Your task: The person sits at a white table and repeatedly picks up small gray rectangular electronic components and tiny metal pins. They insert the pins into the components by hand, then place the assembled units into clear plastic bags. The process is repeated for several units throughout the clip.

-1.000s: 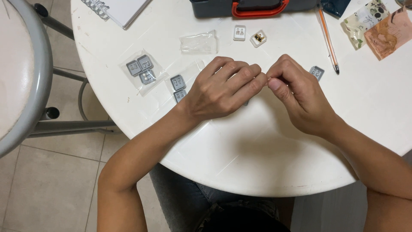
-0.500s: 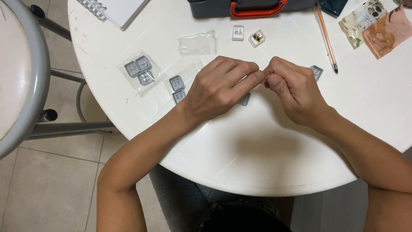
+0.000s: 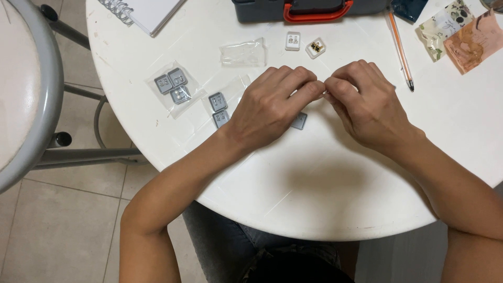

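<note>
Over the round white table, left hand and right hand pinch fingertips together.

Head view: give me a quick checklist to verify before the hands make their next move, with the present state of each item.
1. Left hand and right hand meet fingertip to fingertip: ok.
2. Item pinched between them identifiable: cannot tell, too small.
3. Grey square piece beneath left hand in reach: ok.
4. Bagged grey squares clear of hands: ok.
5. Pen apart from right hand: ok.
</note>
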